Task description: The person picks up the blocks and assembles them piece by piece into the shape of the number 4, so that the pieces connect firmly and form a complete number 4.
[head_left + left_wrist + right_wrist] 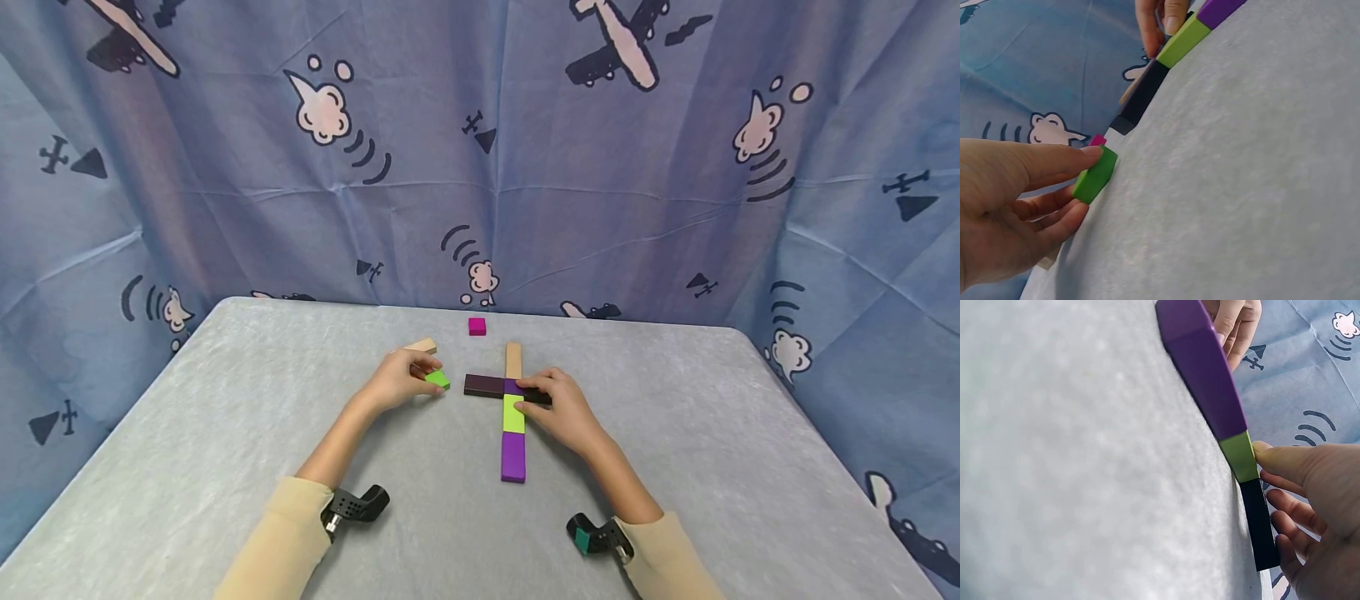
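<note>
My left hand (401,377) pinches a bright green block (1096,175) between thumb and fingers, just above the table. To its right, flat blocks lie in a cross. A dark brown block (483,386) forms the left arm, and a small purple block (511,387) sits at the crossing. Below come a lime block (513,413) and a longer purple block (1200,369). My right hand (562,410) reaches over the black block (1259,525) on the right arm. Its thumb touches the lime block, with loosely bent fingers along the far side. The hand partly hides that arm.
A natural wood block (513,360) forms the top of the cross. Another wood block (423,345) lies behind my left hand, partly hidden. A small magenta block (477,327) sits near the far edge of the grey table (225,433). A patterned blue curtain (420,167) hangs behind.
</note>
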The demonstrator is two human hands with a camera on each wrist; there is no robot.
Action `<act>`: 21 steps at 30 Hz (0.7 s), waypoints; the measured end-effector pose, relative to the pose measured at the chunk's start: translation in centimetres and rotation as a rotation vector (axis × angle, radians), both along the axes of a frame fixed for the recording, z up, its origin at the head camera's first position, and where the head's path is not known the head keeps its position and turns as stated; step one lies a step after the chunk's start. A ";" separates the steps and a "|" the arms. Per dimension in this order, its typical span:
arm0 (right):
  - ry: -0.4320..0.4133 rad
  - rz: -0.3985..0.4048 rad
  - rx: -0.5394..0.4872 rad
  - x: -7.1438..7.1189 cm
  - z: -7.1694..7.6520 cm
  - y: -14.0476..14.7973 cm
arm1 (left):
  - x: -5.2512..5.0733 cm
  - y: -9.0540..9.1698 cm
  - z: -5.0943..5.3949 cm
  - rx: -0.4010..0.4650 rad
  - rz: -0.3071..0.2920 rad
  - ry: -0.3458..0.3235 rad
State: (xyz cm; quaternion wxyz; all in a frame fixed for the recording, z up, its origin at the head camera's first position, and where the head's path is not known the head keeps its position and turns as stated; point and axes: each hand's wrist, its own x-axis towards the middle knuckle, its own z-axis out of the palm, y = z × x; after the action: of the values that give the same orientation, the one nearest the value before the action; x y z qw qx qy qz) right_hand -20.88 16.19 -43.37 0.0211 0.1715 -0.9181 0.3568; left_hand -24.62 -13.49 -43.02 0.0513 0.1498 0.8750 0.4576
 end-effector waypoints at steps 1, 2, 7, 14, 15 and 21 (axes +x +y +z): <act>-0.001 0.000 0.000 0.0 0.0 0.0 | 0.0 0.0 0.0 0.001 -0.003 -0.004; -0.001 0.000 -0.001 0.0 0.0 0.1 | 0.0 -0.1 0.1 -0.001 -0.006 -0.007; -0.006 -0.003 0.003 0.0 0.0 0.1 | -0.1 -0.4 0.3 -0.011 -0.025 -0.025; -0.009 -0.003 0.004 0.0 0.0 0.1 | 0.1 0.0 0.4 0.003 -0.007 -0.028; -0.010 -0.004 0.003 0.0 0.0 0.1 | 0.1 0.0 0.3 0.009 -0.005 -0.024; -0.008 0.000 0.004 0.0 0.0 0.1 | 0.1 0.5 -0.1 0.039 0.003 0.003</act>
State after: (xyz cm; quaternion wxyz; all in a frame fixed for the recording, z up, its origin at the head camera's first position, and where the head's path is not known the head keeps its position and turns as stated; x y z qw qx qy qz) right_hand -20.85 16.29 -43.41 0.0172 0.1702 -0.9189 0.3554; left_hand -24.51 -13.03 -43.15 0.0464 0.1499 0.8662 0.4744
